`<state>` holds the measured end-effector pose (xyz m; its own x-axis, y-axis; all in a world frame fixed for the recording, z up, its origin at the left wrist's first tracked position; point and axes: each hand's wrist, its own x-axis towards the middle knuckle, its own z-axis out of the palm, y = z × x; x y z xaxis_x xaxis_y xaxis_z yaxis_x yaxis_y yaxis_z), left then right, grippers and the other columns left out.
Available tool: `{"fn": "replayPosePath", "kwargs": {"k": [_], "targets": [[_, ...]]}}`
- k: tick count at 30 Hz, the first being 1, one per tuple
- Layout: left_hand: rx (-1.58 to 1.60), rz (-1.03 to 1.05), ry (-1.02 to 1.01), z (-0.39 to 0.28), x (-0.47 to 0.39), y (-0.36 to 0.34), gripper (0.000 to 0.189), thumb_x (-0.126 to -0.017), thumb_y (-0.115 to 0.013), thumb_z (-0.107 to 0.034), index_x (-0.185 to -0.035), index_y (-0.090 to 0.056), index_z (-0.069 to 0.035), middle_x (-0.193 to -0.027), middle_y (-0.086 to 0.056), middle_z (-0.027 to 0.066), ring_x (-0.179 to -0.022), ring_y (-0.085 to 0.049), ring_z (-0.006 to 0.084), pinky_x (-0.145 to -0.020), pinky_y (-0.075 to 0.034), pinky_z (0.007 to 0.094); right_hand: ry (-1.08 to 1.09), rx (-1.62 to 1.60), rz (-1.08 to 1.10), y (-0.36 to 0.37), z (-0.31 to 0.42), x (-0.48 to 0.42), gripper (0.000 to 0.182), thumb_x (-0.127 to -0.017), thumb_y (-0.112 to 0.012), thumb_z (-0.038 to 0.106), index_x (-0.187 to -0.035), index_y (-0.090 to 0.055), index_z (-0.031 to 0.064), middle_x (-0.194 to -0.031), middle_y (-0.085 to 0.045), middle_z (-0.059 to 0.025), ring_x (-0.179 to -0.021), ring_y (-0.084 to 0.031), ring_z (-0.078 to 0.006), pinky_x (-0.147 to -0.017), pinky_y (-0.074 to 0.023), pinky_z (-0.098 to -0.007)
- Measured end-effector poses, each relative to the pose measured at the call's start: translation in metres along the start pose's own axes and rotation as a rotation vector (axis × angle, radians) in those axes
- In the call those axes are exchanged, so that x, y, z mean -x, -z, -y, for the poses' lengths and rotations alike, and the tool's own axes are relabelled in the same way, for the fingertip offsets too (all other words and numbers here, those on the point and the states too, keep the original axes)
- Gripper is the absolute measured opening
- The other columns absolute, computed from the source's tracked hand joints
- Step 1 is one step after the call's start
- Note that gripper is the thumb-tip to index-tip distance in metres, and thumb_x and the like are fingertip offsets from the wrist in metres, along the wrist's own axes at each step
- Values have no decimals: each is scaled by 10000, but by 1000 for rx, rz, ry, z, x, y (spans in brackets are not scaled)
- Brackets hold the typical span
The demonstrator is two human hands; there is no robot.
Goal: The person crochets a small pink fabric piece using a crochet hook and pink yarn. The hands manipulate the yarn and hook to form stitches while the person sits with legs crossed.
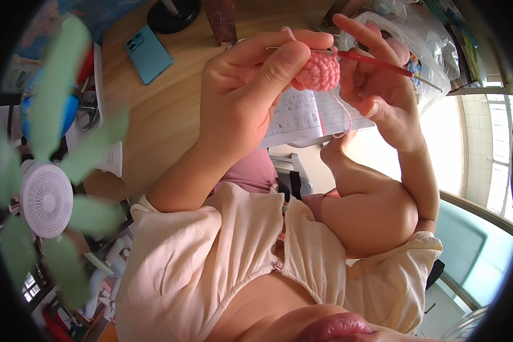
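Note:
A small pink crocheted piece (320,72) is pinched between the thumb and fingers of my left hand (252,81), above an open notebook. A crochet hook with a red handle (374,64) lies across the top of the piece, its metal end reaching past my left thumb. My right hand (384,94) is beside the handle, thumb and index finger spread; whether its other fingers grip the hook is not clear. A strand of pink yarn (344,111) hangs in a loop below the piece, over the notebook (297,117), which bears handwriting.
A blue phone (148,54) lies on the wooden table (171,107) near a black round base (173,17). Clear plastic bags (436,55) with pink yarn stand at the upper right. A fan with green blades (47,199) is at the left. A bent bare leg (367,209) is below my right hand.

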<state>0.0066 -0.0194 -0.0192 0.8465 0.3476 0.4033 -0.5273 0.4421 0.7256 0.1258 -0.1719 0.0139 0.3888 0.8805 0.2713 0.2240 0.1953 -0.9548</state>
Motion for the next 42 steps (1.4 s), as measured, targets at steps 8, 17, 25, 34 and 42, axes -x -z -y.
{"fn": "replayPosePath", "kwargs": {"k": [8,17,25,34,42], "targets": [[-68,-200,105,24,-13,10,337,-930,-505,-88,-1234,-486,55,-1057,-620,122,-914,-592,132,-828,-474,270,67,35,-81,22,-36,-12,415,-984,-401,271,-1199,-485,-74,-869,-587,-96,-650,-450,-113,-611,-380,-254],[-65,-233,210,24,0,5,347,-923,-509,-84,-1239,-479,55,-1041,-619,118,-904,-590,130,-824,-472,269,-11,-280,-226,14,-55,3,337,-977,-406,203,-1245,-497,19,-801,-443,-23,-689,-369,-128,-668,-328,-291],[-65,-214,248,25,-1,4,356,-917,-511,-79,-1244,-472,55,-1027,-618,114,-896,-589,129,-820,-469,267,20,-198,-237,26,-50,12,301,-980,-389,179,-1195,-504,3,-711,-375,2,-644,-318,-126,-659,-311,-309],[-77,-208,254,21,-2,3,366,-911,-515,-75,-1250,-465,55,-1012,-617,110,-887,-587,127,-816,-467,266,105,109,-230,26,-31,13,288,-963,-417,152,-1163,-512,-33,-749,-466,-38,-670,-418,-141,-711,-411,-338],[-79,-202,253,18,-4,0,376,-905,-518,-70,-1255,-459,55,-998,-615,106,-879,-586,126,-813,-464,264,178,314,-210,27,-18,12,282,-953,-427,144,-1145,-511,-44,-758,-507,-82,-645,-433,-125,-629,-397,-303]]}}
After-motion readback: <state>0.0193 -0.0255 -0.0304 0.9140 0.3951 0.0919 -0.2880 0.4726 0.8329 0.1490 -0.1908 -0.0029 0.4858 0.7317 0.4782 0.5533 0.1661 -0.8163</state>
